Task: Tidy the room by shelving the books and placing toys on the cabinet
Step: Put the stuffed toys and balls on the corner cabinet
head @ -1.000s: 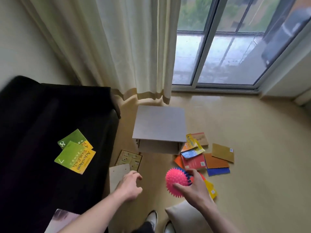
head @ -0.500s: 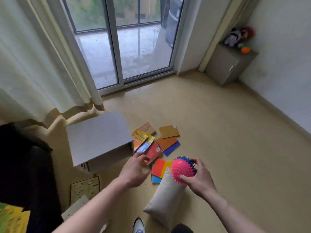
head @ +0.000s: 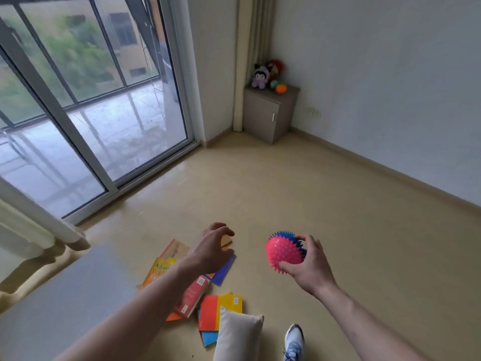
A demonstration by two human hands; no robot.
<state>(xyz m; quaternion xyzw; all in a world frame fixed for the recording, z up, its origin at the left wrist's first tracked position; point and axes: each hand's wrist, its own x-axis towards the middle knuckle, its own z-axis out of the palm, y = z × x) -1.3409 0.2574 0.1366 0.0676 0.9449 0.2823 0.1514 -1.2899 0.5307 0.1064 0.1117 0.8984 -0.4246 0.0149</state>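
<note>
My right hand (head: 311, 264) grips a spiky pink and blue ball (head: 285, 252), held in the air above the floor. My left hand (head: 212, 247) hovers empty with loosely curled fingers over several books (head: 194, 293) scattered on the floor. A grey cabinet (head: 268, 113) stands in the far corner. On its top sit a purple plush toy (head: 260, 76), a red plush behind it and an orange ball (head: 281, 88).
A grey low table (head: 67, 303) is at the lower left. A beige pillow (head: 238, 334) lies by my shoe (head: 294, 342). Sliding glass doors (head: 91, 113) and a curtain (head: 28, 230) fill the left. Bare floor stretches between me and the cabinet.
My view has swung right, from the sofa and table to the far corner with the cabinet. The ball stays in my right hand and has risen above the books.
</note>
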